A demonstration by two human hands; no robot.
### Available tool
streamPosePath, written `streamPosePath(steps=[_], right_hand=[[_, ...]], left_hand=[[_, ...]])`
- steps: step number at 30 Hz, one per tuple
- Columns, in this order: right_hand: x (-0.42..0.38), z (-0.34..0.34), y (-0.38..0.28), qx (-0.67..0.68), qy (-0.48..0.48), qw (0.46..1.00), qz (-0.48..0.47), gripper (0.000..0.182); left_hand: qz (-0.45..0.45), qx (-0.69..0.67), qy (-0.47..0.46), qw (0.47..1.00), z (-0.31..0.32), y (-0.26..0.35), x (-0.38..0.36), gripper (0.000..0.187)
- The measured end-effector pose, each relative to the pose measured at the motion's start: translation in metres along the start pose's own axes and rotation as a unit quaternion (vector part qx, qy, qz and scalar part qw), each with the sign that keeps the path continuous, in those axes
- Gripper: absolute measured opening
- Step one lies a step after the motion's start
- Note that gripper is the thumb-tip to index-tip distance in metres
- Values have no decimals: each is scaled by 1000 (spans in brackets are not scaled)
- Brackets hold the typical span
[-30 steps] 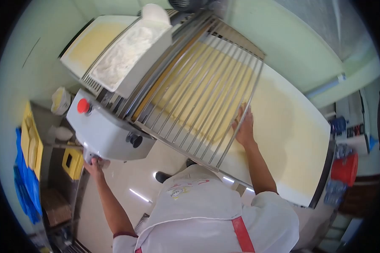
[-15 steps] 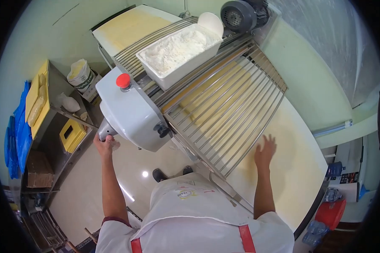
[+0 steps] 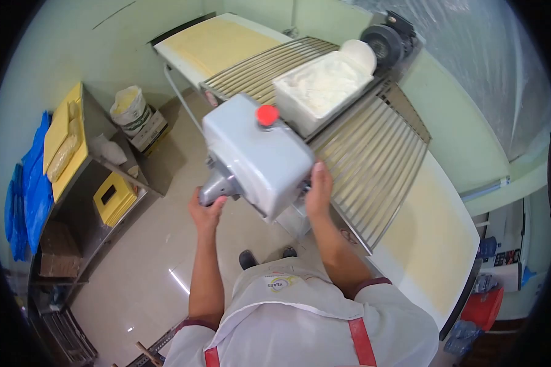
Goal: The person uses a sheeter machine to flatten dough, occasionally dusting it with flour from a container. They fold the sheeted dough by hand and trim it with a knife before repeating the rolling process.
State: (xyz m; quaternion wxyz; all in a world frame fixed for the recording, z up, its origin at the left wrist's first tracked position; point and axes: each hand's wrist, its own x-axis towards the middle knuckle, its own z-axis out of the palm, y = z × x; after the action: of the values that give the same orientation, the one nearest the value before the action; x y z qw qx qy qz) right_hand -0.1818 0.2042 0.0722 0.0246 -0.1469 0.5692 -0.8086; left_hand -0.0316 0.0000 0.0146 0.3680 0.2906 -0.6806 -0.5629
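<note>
My left hand is wrapped round the grey lever handle at the front of a dough sheeter. My right hand is at the right side of the grey housing, closed over the dark knob there, which it partly covers. A red mushroom button sits on top of the housing. Behind it, a white tub of flour rests on the machine, with a rounded white scraper standing in its far end.
A metal bar guard slopes over the right conveyor belt; another belt extends at the back left. A motor sits at the far side. On the left stand a shelf unit with yellow trays and a flour sack.
My right hand has moved left from above the belt to the housing's side. My left hand stays on the lever. The view has shifted, so the machine appears further right.
</note>
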Motion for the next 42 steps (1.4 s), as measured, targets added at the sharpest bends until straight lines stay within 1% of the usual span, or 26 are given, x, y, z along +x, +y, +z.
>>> streamPosePath(steps=[2,4,6,9,10,13,16,19,22,25,26,27,28,30,31,32,33,34,36,37,38,40,41,42], right_hand=[[0,-2,0,-58,53,996,37,37],[8,-17,25,-100,83,991,6,40],[3,15,0,31,117,993,17,39],[4,11,2,30,89,996,-3,38],[4,10,2,31,75,997,-14,36],[2,24,-5,16,132,991,-21,34],[2,17,-3,-7,114,993,-19,44],[1,12,-2,-10,87,996,-21,45],[-1,23,-8,-4,116,993,-18,35],[2,16,-4,-21,98,994,-38,32],[8,13,-7,-109,94,984,-104,30],[19,13,-13,-197,91,961,-170,28],[35,16,-24,-283,92,925,-238,27],[76,27,-68,-400,14,851,-340,21],[98,42,-91,-455,-68,823,-334,21],[128,49,-100,-494,-144,807,-289,24],[165,44,-91,-555,-197,757,-281,27],[184,55,-96,-598,-251,738,-186,28],[210,64,-106,-684,-342,636,-104,28],[218,71,-107,-716,-390,576,-64,28],[222,68,-108,-703,-406,583,-28,25],[221,49,-100,-678,-400,609,-97,26],[223,42,-94,-665,-393,623,-129,26],[225,47,-102,-673,-399,616,-85,30]], left_hand=[[-1,31,-27,999,-4,-15,5,58],[20,32,-76,996,-15,-9,9,56],[-22,-91,-171,981,-27,-29,8,51],[-28,-70,-210,975,-32,-47,7,43],[-20,-53,-188,981,-28,-47,6,34],[22,-11,-140,990,-22,-53,6,29],[50,17,-143,988,-23,-53,7,21],[115,39,-153,981,-31,-48,20,22],[124,8,-172,977,-33,-42,24,24],[119,10,-172,978,-34,-40,24,24],[121,20,-168,978,-35,-39,23,23],[125,27,-164,978,-36,-39,21,23],[134,31,-164,977,-34,-37,23,23],[130,27,-175,976,-32,-51,25,24],[129,26,-181,975,-32,-56,26,25],[118,20,-188,975,-31,-57,25,25],[106,16,-192,975,-31,-57,25,24],[91,14,-194,977,-32,-57,24,24],[86,-3,-197,977,-32,-49,22,24],[81,-9,-192,978,-33,-45,23,25],[92,-2,-186,978,-33,-44,23,25],[110,11,-176,978,-34,-45,23,25],[96,15,-180,979,-36,-46,24,26],[83,19,-187,979,-36,-47,24,27]])
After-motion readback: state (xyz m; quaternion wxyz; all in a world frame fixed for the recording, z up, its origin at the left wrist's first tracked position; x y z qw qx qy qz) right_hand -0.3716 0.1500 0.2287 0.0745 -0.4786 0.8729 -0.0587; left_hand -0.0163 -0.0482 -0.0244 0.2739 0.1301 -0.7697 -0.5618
